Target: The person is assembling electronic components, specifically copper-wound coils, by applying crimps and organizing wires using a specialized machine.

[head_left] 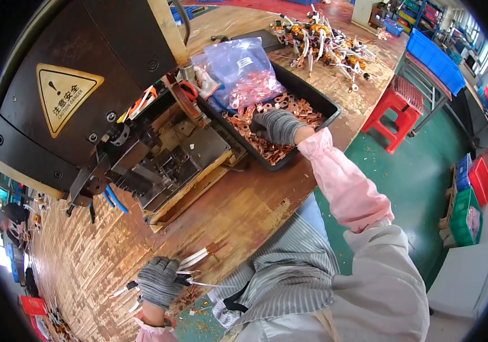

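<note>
My left hand (160, 282), in a grey knit glove, is closed round a bundle of white-sleeved wire leads (197, 257) at the table's near edge. White ends with bare copper stick out on both sides of the fist; the middle of the bundle is hidden. My right hand (279, 126), also gloved, reaches into a black tray (330, 114) of copper cable lugs (268, 149). Its fingers are curled together down among the lugs. The fingertips are hidden, so what they pinch does not show.
A black press machine (73, 125) with a warning triangle stands at the left, its metal die bed (190, 157) beside the tray. Plastic bags (244, 71) lie across the tray's far end. Wired copper coils (326, 45) are heaped behind. A red stool (395, 111) stands right of the table.
</note>
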A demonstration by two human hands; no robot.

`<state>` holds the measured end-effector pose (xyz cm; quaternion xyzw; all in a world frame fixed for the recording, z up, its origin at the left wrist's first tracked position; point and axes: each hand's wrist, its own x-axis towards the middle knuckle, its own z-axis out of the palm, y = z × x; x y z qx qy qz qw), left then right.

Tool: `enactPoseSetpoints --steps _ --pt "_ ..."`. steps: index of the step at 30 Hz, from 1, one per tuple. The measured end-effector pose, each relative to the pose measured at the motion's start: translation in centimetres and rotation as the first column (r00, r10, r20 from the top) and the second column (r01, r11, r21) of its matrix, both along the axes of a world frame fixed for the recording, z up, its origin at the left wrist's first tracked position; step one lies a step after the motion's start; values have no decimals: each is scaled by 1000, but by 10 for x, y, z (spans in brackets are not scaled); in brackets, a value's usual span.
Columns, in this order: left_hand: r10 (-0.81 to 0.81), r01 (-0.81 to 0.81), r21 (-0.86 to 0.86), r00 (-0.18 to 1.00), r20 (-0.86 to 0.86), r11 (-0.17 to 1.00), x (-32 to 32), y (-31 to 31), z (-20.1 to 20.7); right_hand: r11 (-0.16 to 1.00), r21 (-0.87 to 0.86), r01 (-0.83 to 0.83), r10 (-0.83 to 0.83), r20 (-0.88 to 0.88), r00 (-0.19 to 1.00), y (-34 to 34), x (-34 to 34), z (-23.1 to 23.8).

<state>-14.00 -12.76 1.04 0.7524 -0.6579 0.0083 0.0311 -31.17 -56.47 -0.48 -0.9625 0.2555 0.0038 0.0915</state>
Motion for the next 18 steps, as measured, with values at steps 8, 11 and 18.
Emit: enactPoseSetpoints --steps 8,11,18 --pt "-31 28 -39 996 -78 999 -4 -12 10 992 -66 107 -91 208 974 -1 -5 -11" --pt "-38 32 -75 997 -74 997 -2 -8 10 989 -127 70 -53 132 990 3 -2 -12" --pt "-31 23 -69 993 -116 997 6 -9 7 986 -132 101 13 668 744 -18 -3 -34"
